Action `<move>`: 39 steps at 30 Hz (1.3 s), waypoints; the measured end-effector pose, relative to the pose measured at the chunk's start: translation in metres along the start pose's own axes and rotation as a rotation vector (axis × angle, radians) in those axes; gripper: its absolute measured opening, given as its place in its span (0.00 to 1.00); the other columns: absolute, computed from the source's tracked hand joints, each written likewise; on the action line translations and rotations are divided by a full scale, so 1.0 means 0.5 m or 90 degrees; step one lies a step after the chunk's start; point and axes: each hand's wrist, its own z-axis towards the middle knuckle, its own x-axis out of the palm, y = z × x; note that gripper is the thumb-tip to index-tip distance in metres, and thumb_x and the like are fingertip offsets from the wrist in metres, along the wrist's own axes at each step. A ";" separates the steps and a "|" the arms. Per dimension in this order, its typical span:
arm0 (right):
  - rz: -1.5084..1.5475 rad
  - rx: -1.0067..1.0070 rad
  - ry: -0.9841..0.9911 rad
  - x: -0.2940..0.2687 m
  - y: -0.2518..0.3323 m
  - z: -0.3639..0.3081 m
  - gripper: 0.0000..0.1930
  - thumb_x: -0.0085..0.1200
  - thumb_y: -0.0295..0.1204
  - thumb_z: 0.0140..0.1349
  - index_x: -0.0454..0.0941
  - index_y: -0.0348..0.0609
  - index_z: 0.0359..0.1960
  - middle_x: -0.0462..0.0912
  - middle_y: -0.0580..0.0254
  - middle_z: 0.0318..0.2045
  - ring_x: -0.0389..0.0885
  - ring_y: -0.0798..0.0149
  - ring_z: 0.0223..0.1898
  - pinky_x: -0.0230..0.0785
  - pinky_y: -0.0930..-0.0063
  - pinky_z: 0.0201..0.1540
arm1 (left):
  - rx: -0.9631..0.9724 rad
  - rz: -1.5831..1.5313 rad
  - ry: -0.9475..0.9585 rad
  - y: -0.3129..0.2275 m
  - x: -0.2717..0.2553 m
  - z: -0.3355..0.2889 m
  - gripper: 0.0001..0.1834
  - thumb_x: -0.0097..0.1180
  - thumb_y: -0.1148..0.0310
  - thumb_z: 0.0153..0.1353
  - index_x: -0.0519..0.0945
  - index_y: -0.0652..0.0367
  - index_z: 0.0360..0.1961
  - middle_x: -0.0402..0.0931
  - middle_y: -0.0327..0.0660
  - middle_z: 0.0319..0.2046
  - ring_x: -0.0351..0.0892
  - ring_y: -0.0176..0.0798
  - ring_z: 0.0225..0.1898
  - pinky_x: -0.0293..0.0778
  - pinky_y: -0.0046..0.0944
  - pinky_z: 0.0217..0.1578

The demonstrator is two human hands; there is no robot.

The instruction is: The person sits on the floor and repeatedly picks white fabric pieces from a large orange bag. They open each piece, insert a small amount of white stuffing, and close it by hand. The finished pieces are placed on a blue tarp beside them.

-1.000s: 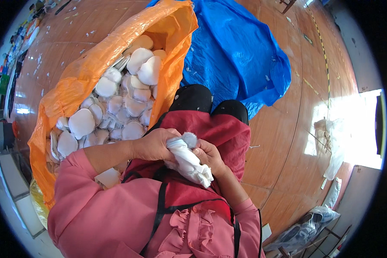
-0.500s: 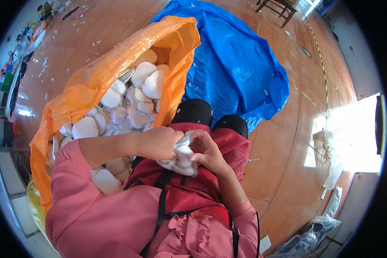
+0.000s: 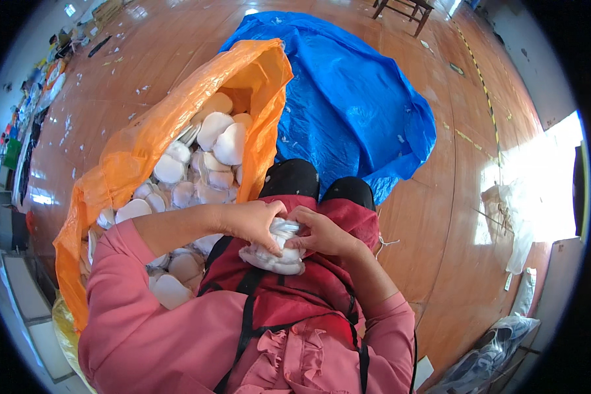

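On my lap, over the red apron point(image 3: 289, 299), lies a bundle of white padded pieces point(image 3: 274, 260), seemingly wrapped in thin clear plastic. My left hand point(image 3: 256, 222) grips its upper left side with the thumb pressed down on it. From the other side, my right hand point(image 3: 318, 233) has its thumb and fingers closed on the bundle's top, where the plastic looks gathered. Many loose white rounded pads point(image 3: 171, 169) fill the orange sack point(image 3: 121, 148) to my left, right beside my left forearm.
A large blue plastic sheet or sack point(image 3: 354, 98) spreads over the floor ahead of my knees. Clear plastic bags point(image 3: 489, 351) lie at the lower right. A wooden stool point(image 3: 407, 10) stands at the far edge. White scraps dot the reddish floor point(image 3: 433, 243).
Both hands have shifted on the bundle; the left thumb now shows pressing on its top. The bundle sits flatter on my lap. The whole view has tilted slightly.
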 end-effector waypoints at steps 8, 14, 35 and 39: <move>0.180 0.080 -0.037 0.010 -0.060 -0.069 0.21 0.66 0.32 0.59 0.74 0.39 0.51 0.79 0.67 0.39 0.75 0.72 0.43 0.70 0.73 0.47 | 0.081 -0.104 -0.019 0.044 0.050 0.020 0.52 0.77 0.48 0.43 0.61 0.62 0.63 0.77 0.51 0.50 0.77 0.46 0.55 0.71 0.42 0.55; 0.262 0.035 -0.121 0.042 -0.123 -0.107 0.21 0.65 0.32 0.60 0.73 0.39 0.53 0.78 0.68 0.40 0.74 0.73 0.44 0.69 0.75 0.49 | 0.180 -0.102 -0.110 0.056 0.100 0.047 0.47 0.78 0.52 0.43 0.65 0.61 0.59 0.77 0.46 0.46 0.77 0.39 0.51 0.72 0.40 0.53; -0.075 0.062 -0.174 0.027 -0.058 -0.068 0.19 0.50 0.45 0.69 0.80 0.39 0.41 0.81 0.45 0.38 0.80 0.46 0.42 0.71 0.58 0.45 | 0.174 -0.352 -0.112 0.050 0.144 0.101 0.31 0.78 0.67 0.44 0.73 0.58 0.48 0.76 0.36 0.41 0.74 0.31 0.46 0.72 0.35 0.50; 0.009 -0.020 -0.347 0.076 -0.088 -0.079 0.13 0.51 0.38 0.69 0.80 0.40 0.38 0.77 0.50 0.33 0.78 0.50 0.38 0.70 0.63 0.43 | 0.188 -0.325 -0.130 0.053 0.148 0.108 0.31 0.78 0.67 0.43 0.73 0.58 0.47 0.76 0.36 0.40 0.75 0.31 0.45 0.72 0.35 0.48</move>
